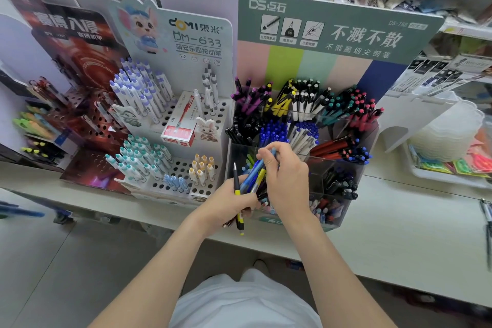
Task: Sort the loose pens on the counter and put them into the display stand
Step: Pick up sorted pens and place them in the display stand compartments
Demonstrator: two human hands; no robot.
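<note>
Left hand (231,204) curled tight round a bunch of thin, smooth pens (255,184), at the front edge of the pale flat counter (399,221); right hand (288,181) close beside it, fingertips pinching one long blue pen (273,152) at the top of the bunch. Behind on the left, white card stand (202,72) full of round holes, chubby white pens (143,93) standing in them. Further right, display stand (332,34) with clear shiny plastic boxes, packed with upright pens sorted by colour, just behind both hands.

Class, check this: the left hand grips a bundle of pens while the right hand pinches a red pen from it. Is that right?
No. The head view shows the right hand pinching a blue pen; the left hand grips the bundle.
</note>
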